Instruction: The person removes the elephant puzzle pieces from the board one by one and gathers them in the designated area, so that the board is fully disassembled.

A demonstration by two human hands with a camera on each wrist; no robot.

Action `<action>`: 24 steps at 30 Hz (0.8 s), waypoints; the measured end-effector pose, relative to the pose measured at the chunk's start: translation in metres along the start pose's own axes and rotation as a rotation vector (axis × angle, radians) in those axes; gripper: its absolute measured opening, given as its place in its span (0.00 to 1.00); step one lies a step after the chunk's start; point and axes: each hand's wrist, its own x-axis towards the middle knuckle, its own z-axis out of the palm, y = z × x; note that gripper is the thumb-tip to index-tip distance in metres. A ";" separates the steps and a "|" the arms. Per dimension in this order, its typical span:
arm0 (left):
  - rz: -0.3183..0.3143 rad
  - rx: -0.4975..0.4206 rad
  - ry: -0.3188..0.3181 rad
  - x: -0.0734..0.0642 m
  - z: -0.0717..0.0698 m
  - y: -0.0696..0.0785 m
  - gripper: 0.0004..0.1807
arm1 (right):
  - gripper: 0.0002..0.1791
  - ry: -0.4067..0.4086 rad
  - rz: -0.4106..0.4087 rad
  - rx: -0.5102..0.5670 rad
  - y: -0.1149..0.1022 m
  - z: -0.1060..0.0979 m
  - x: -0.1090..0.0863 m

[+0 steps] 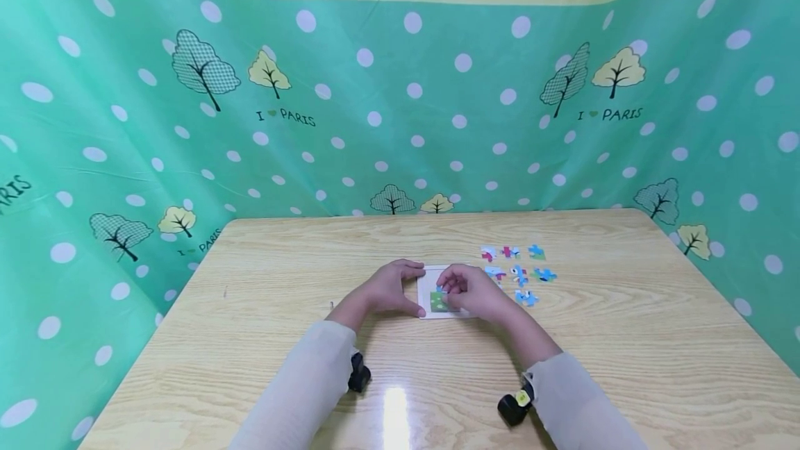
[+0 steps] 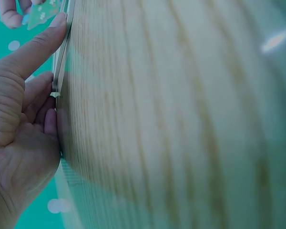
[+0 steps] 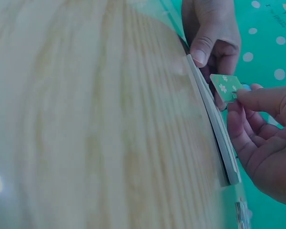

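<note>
A white puzzle tray (image 1: 424,285) lies flat on the wooden table. My left hand (image 1: 389,289) holds it at its left side, thumb at the near corner and fingers at the far corner. Over the tray, my right hand (image 1: 478,295) pinches a green puzzle piece (image 3: 222,86) with white flower marks between thumb and fingers. In the right wrist view that piece is tilted above the tray's rim (image 3: 212,119). A bit of blue shows at the piece's edge beside my fingertips. My right hand hides much of the tray's right part.
Several loose puzzle pieces lie right of the tray, among them a blue and green one (image 1: 545,275), a blue one (image 1: 526,298) and a red and white one (image 1: 510,252). A tiny object (image 1: 331,305) sits left of my left wrist. Behind the table hangs a dotted green curtain (image 1: 437,110).
</note>
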 end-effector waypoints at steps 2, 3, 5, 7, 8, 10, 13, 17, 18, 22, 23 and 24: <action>-0.005 0.001 -0.001 0.000 0.000 0.000 0.47 | 0.12 0.004 0.005 0.025 0.001 -0.003 -0.002; -0.008 0.003 -0.001 0.000 0.000 0.000 0.47 | 0.12 0.004 0.005 0.039 0.002 -0.004 -0.003; -0.013 0.003 -0.001 0.000 0.000 0.001 0.47 | 0.12 0.002 0.001 0.063 0.003 -0.007 -0.006; -0.014 0.009 -0.002 -0.001 0.000 0.001 0.47 | 0.12 0.004 0.002 0.086 0.004 -0.010 -0.008; -0.012 0.011 -0.002 -0.001 0.000 0.001 0.47 | 0.12 0.006 0.000 0.097 0.004 -0.012 -0.009; -0.010 0.017 -0.003 -0.001 0.000 0.001 0.47 | 0.13 0.010 -0.014 0.110 0.005 -0.014 -0.012; -0.009 0.022 -0.001 -0.001 0.000 0.002 0.47 | 0.13 0.023 -0.024 0.119 0.006 -0.018 -0.015; -0.011 0.028 -0.001 -0.001 0.000 0.002 0.47 | 0.13 0.047 -0.031 0.110 0.007 -0.021 -0.020; -0.009 0.029 -0.001 -0.001 0.000 0.002 0.47 | 0.13 0.054 -0.033 0.110 0.008 -0.022 -0.021; -0.007 0.024 -0.006 0.000 0.000 0.001 0.46 | 0.12 0.076 -0.035 0.107 0.009 -0.026 -0.027; -0.006 0.021 -0.006 0.000 0.000 0.001 0.46 | 0.12 0.077 -0.036 0.111 0.010 -0.028 -0.029; -0.006 0.020 -0.006 0.000 0.000 0.001 0.46 | 0.12 0.079 -0.034 0.114 0.010 -0.029 -0.031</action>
